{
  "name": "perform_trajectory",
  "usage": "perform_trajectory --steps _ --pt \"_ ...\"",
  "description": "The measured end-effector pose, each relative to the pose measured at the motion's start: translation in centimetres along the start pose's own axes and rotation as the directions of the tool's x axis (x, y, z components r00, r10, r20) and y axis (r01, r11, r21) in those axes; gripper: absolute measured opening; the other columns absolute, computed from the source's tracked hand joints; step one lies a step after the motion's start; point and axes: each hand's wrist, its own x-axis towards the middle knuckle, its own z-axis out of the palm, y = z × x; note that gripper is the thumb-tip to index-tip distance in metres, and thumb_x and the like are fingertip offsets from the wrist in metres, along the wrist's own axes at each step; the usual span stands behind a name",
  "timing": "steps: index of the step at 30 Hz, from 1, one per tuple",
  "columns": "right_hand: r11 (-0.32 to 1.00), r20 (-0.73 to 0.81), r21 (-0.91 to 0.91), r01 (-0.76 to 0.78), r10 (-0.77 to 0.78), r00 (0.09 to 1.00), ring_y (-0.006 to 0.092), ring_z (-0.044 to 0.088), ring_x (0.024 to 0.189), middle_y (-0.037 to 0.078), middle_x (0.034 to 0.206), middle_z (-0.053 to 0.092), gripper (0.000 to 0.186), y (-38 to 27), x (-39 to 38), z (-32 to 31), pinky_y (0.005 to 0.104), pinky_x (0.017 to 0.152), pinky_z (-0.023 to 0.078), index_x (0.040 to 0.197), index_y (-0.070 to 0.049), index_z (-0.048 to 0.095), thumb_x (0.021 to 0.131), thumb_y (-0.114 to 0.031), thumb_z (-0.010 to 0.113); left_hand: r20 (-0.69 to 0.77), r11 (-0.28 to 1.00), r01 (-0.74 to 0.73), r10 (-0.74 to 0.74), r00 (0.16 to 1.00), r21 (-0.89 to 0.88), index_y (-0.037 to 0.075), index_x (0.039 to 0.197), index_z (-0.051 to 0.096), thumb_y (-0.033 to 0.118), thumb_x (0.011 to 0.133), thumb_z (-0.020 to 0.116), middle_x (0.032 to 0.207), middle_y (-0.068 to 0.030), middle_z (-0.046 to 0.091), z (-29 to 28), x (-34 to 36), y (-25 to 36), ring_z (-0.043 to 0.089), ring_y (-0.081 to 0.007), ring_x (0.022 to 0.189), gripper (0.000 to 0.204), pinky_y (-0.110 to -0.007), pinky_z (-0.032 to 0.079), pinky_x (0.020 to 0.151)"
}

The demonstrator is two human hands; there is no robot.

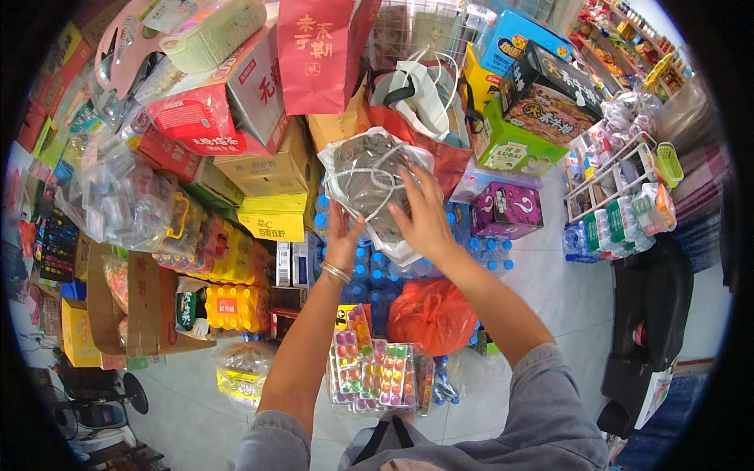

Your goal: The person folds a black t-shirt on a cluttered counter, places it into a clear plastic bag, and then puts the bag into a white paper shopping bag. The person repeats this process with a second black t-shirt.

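A white bag point(334, 166) with thin rope handles stands in front of me, its mouth upward. Inside it shows something grey wrapped in clear plastic point(375, 161). My left hand point(342, 239) rests against the bag's near left edge, fingers stretched upward and thumb apart. Over its right side lies my right hand point(424, 213), fingers spread across the rim and the grey wrapping. Bottles with blue caps point(361, 267) are packed beneath the bag. Just nearer to me sits a knotted red plastic bag point(432, 315), beside blister sheets of colourful round pieces point(385, 373).
Cartons point(267, 169) and a red paper bag point(322, 63) are piled at the far left and centre. On the right are a purple box point(506, 209), a white wire rack point(609, 180) and a black seat point(656, 306). Yellow-wrapped bottles point(236, 308) stand left, on grey floor tiles.
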Motion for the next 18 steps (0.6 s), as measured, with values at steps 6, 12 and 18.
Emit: perform_trajectory --steps 6,12,18 --pt "0.765 0.05 0.211 -0.609 0.613 0.788 0.0415 0.026 0.132 0.03 0.143 0.024 0.113 1.5 -13.3 4.4 0.0427 0.11 0.023 0.144 0.006 0.001 0.07 -0.024 0.08 0.093 0.996 0.09 -0.092 0.991 0.021 0.009 0.149 0.0 0.018 0.092 0.058 0.157 -0.0073 0.006 -0.3 0.4 -0.1 0.019 -0.0226 0.141 0.082 -0.036 0.022 0.111" --pt "0.581 0.031 0.467 -0.667 0.743 0.669 0.047 0.021 0.133 0.044 0.137 0.017 0.137 3.2 -10.7 15.8 0.0412 0.11 0.023 0.13 0.012 -0.032 0.066 -0.024 0.084 0.109 0.995 0.104 -0.103 0.989 -0.002 0.004 0.149 0.005 0.016 0.089 0.062 0.154 -0.0101 0.015 -0.1 -0.3 2.2 0.023 -0.0203 0.138 0.083 -0.033 0.022 0.11" --pt "0.573 -0.021 0.338 -0.747 0.798 0.602 0.0408 0.033 0.13 0.037 0.137 0.028 0.13 2.5 -9.6 16.5 0.0361 0.109 0.025 0.13 0.018 -0.025 0.069 -0.023 0.082 0.043 0.944 0.225 -0.242 0.969 0.241 0.009 0.144 0.031 0.02 0.091 0.061 0.146 -0.0068 0.035 -4.6 -4.4 2.1 0.042 -0.0192 0.126 0.062 -0.034 0.039 0.099"
